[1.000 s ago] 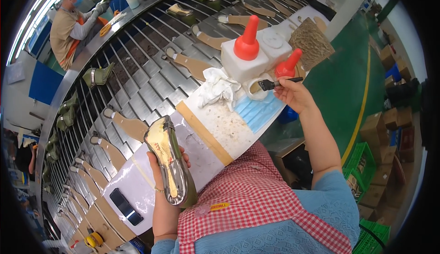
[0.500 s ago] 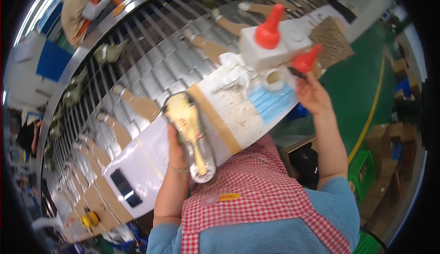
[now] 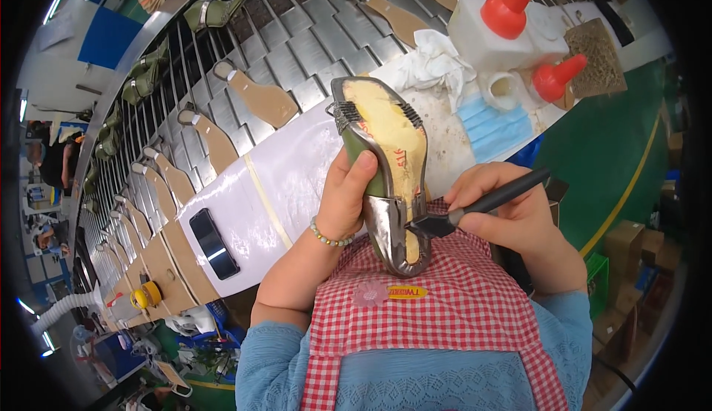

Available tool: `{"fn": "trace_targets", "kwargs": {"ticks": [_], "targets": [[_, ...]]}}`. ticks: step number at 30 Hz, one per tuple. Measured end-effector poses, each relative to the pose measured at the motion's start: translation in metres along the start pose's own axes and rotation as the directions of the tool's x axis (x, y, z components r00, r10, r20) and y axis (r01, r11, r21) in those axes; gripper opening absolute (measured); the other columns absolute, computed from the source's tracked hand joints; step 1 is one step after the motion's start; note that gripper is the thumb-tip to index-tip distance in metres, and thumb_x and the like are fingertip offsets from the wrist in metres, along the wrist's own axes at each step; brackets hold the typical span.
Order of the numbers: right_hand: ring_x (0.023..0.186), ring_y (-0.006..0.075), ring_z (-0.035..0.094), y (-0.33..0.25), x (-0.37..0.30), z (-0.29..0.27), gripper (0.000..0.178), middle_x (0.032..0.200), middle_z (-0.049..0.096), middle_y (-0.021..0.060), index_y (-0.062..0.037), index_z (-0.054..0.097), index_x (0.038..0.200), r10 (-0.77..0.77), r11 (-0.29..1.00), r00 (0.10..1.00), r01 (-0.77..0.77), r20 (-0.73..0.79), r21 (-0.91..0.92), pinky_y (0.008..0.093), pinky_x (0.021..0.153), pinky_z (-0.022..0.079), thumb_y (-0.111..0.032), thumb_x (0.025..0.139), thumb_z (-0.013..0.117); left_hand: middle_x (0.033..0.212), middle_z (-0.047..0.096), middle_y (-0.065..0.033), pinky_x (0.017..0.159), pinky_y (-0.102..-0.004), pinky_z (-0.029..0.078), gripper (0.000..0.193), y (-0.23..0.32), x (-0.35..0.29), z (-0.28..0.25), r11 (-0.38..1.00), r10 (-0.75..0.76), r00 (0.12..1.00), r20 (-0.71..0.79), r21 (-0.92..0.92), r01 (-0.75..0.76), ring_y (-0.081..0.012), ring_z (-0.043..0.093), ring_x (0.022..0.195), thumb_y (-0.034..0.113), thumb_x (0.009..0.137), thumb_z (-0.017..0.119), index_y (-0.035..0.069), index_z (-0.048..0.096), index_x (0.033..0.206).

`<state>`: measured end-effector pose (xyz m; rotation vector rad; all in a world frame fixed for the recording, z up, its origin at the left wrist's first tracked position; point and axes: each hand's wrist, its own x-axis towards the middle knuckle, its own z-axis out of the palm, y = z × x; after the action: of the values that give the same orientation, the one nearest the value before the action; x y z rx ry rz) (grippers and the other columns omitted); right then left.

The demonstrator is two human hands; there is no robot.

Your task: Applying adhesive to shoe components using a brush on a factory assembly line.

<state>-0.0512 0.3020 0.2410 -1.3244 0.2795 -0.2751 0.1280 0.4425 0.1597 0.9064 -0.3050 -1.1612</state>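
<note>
My left hand (image 3: pixel 344 199) is wrapped round the side of a green and metallic-grey shoe (image 3: pixel 377 177), held bottom up in front of my apron. Its underside shows a pale yellow middle with red marks, framed by a dark, pleated edge. Between the fingers and thumb of my right hand (image 3: pixel 512 218) is a black-handled brush (image 3: pixel 498 193). The dark head of that brush meets the silvery end of the shoe, near the inner edge. Beyond the brush, a small white pot (image 3: pixel 498 98) stands on the work board, next to a red cone-shaped nozzle (image 3: pixel 555 79).
A white container (image 3: pixel 475 36) with a red spout stands at the board's far right, beside crumpled white tissue (image 3: pixel 439 58) and a blue face mask (image 3: pixel 491 123). Left lie a phone (image 3: pixel 213 242) and yellow tape (image 3: pixel 146 294). Brown insoles (image 3: pixel 259 99) and green shoes (image 3: pixel 211 12) line the metal conveyor.
My right hand has come from beside the red nozzle down to the shoe, bringing the brush. The shoe has moved right, and my view has shifted.
</note>
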Motion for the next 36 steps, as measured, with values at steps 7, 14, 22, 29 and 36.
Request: {"fn": "trace_targets", "kwargs": {"ticks": [7,14,22,29,36], "targets": [[0.09,0.0116,0.061,0.01,-0.004,0.011,0.017,0.094,0.065,0.0084,0.0012,0.063,0.092,0.069,0.995,0.997,-0.065,0.045,-0.076,0.0248,0.078,0.048,0.003,0.077,0.07,0.115,0.059,-0.0103,0.087,-0.0315,0.05,0.05,0.004,-0.012,0.0,1.0,0.0,0.999,0.054,-0.013,0.001,-0.0185,0.06,0.103,0.033,0.091,0.06,0.002,0.045,0.127],[0.083,0.0223,0.065,0.0,0.0,0.014,0.018,0.084,0.065,0.0095,-0.0023,0.064,0.085,-0.317,0.797,0.946,0.304,0.067,-0.523,0.0309,0.073,0.05,-0.001,0.07,0.074,0.116,0.059,-0.0098,0.087,-0.031,0.049,0.052,0.001,-0.018,0.002,1.0,-0.005,0.999,0.05,0.023,0.004,-0.0171,0.059,0.103,0.033,0.089,0.062,0.001,0.045,0.127],[0.081,0.026,0.065,0.0,-0.007,0.016,0.019,0.079,0.067,0.0086,-0.0027,0.064,0.082,-0.264,0.811,0.942,0.332,0.206,-0.482,0.0337,0.072,0.051,-0.002,0.068,0.076,0.115,0.059,-0.0098,0.085,-0.0304,0.05,0.051,0.001,-0.02,0.001,1.0,-0.005,0.999,0.04,0.026,0.004,-0.0166,0.059,0.1,0.033,0.09,0.062,0.001,0.045,0.126],[0.086,0.022,0.065,-0.002,-0.012,0.009,0.019,0.086,0.066,0.0127,0.0003,0.064,0.087,-0.155,0.975,0.979,0.173,0.129,-0.143,0.0321,0.077,0.051,0.0,0.071,0.074,0.115,0.06,-0.0094,0.084,-0.031,0.051,0.048,0.006,-0.019,-0.009,1.0,0.023,0.998,0.064,-0.017,-0.022,-0.0176,0.06,0.1,0.031,0.091,0.061,0.002,0.046,0.126],[0.095,0.0231,0.063,0.017,-0.007,0.004,0.023,0.098,0.064,0.0177,0.002,0.058,0.099,-0.162,0.965,0.968,0.197,-0.194,0.173,0.0339,0.088,0.049,-0.004,0.079,0.068,0.122,0.056,-0.009,0.096,-0.0322,0.043,0.057,0.008,-0.015,-0.038,0.793,0.605,0.783,-0.146,0.206,-0.574,-0.0187,0.054,0.11,0.031,0.086,0.068,0.0,0.045,0.128]]}}
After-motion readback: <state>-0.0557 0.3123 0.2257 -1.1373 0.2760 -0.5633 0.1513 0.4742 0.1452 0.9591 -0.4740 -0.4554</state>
